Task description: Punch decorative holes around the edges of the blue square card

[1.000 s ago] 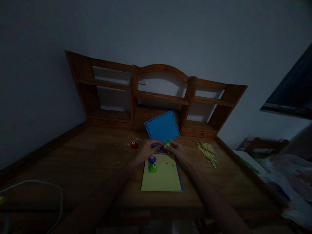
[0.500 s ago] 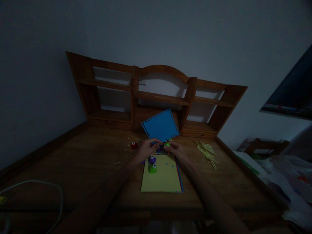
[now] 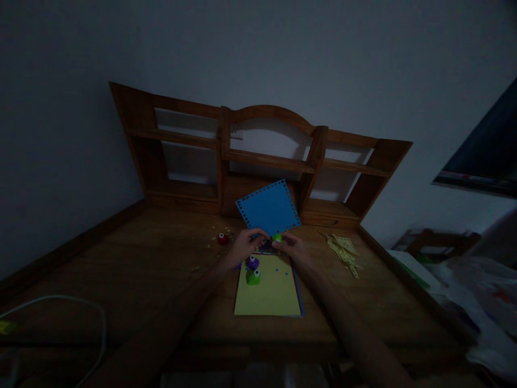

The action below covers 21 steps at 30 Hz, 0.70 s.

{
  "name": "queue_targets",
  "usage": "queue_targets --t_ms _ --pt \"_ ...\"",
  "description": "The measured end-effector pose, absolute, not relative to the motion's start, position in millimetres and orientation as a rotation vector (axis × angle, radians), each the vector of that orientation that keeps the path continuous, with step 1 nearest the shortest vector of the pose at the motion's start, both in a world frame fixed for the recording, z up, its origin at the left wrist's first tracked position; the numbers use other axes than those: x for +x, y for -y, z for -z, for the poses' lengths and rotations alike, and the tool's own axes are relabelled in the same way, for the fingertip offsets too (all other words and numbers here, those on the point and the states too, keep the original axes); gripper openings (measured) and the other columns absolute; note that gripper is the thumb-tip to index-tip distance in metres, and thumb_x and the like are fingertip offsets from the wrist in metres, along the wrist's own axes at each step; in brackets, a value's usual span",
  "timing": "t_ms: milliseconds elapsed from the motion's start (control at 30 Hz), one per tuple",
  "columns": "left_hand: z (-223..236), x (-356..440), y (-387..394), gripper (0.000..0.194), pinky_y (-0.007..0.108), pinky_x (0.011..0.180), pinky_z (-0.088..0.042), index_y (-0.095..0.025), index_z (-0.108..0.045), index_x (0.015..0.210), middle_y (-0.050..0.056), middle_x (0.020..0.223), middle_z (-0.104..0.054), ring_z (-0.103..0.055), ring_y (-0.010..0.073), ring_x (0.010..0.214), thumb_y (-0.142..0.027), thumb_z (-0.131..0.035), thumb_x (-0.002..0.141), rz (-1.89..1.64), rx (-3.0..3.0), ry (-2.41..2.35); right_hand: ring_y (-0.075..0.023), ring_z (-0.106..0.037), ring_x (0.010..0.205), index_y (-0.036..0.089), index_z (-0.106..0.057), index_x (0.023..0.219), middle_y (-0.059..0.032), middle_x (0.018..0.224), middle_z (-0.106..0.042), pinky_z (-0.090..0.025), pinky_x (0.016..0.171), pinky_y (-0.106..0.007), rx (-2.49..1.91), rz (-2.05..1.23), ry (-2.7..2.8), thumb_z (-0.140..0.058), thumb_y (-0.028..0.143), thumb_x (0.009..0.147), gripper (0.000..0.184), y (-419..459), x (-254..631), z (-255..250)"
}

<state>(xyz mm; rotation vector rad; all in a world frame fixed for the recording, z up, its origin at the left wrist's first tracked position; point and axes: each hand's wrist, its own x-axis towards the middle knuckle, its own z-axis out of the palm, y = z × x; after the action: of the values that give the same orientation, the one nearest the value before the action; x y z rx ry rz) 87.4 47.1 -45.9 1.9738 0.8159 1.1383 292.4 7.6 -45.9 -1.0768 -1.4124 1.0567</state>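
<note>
A blue paper sheet (image 3: 269,207), with rows of small holes along its edges, is tilted up above the desk. The fingers of my left hand (image 3: 243,246) are closed at its lower left edge. My right hand (image 3: 294,249) grips a green craft punch (image 3: 277,237) at the sheet's lower edge. Nearer to me, a purple punch (image 3: 252,262) and another green punch (image 3: 253,277), each with a white eye-like button, rest on the yellow paper (image 3: 269,299). A red punch (image 3: 222,238) sits left of my left hand. Dark items behind my fingers are hard to make out.
Yellow punched paper strips (image 3: 342,249) lie in a heap on the right. Small paper bits (image 3: 195,269) are scattered at the left. A wooden shelf (image 3: 266,159) backs the desk. A white cable (image 3: 72,297) curves at the front left; plastic bags (image 3: 476,293) stand off the right edge.
Both hands stay nearly in place, with the blue sheet and green punch between them. The sheet has shifted very slightly to the right. The camera view has moved a little.
</note>
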Motion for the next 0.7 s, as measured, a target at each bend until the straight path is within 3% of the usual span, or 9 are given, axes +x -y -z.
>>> queue_targets --t_ms 167,367,700 --pt "47 88 -47 0.016 0.027 0.07 -0.05 -0.016 -0.071 0.088 0.005 0.082 -0.071 -0.065 0.0169 0.077 -0.018 -0.054 0.087 -1.116 1.99 -0.791 -0.0146 -0.055 0.062 0.018 -0.07 0.082 -0.0009 0.071 -0.066 -0.04 0.06 -0.027 -1.098 -1.08 1.384 -0.087 0.049 0.058 0.042 -14 294 55" --pt "53 88 -48 0.019 0.027 0.072 -0.051 -0.018 -0.071 0.088 0.004 0.084 -0.072 -0.065 0.0172 0.079 -0.018 -0.053 0.087 -1.03 2.035 -0.779 -0.0138 -0.052 0.057 0.017 -0.065 0.066 -0.0001 0.062 -0.061 -0.037 0.059 -0.027 -1.16 -1.044 1.378 -0.086 0.05 0.061 0.039 -17 297 61" --pt "52 89 -48 0.018 0.026 0.071 -0.05 -0.018 -0.07 0.085 0.003 0.08 -0.071 -0.065 0.0169 0.076 -0.018 -0.052 0.086 -1.033 2.026 -0.765 -0.0153 -0.053 0.06 0.017 -0.068 0.069 -0.0014 0.066 -0.064 -0.039 0.06 -0.028 -1.156 -1.047 1.389 -0.085 0.052 0.061 0.04 -11 293 54"
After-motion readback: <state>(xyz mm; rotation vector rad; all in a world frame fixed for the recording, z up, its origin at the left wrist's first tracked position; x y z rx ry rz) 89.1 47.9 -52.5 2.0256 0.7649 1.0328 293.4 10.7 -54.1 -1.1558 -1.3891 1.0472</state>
